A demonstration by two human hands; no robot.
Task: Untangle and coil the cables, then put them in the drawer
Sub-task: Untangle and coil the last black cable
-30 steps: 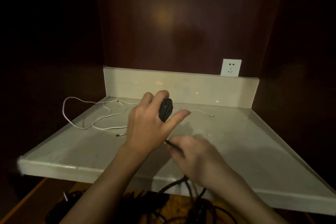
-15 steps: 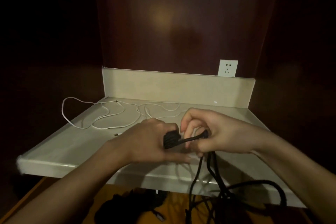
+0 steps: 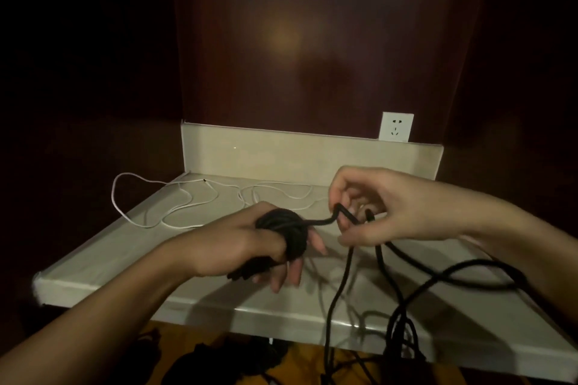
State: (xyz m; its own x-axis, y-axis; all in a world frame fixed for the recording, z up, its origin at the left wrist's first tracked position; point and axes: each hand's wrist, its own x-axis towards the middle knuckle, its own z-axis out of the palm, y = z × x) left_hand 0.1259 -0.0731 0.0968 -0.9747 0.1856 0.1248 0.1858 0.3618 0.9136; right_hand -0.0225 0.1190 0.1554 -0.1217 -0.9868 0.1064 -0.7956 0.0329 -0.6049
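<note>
Head view: left hand (image 3: pixel 250 247) grips the coiled thick black rubber cable (image 3: pixel 283 233) above the pale stone table (image 3: pixel 219 297); right hand (image 3: pixel 378 209) pinches its free strand. Risk: trailing loops snag, loosening the coil.

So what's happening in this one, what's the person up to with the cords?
The person is winding a black cable into a coil around the left hand. The right hand pinches the free length and feeds it across. Much of it hangs loose over the shelf's front edge. A white cable lies uncoiled at the back left. No drawer can be made out.
</note>
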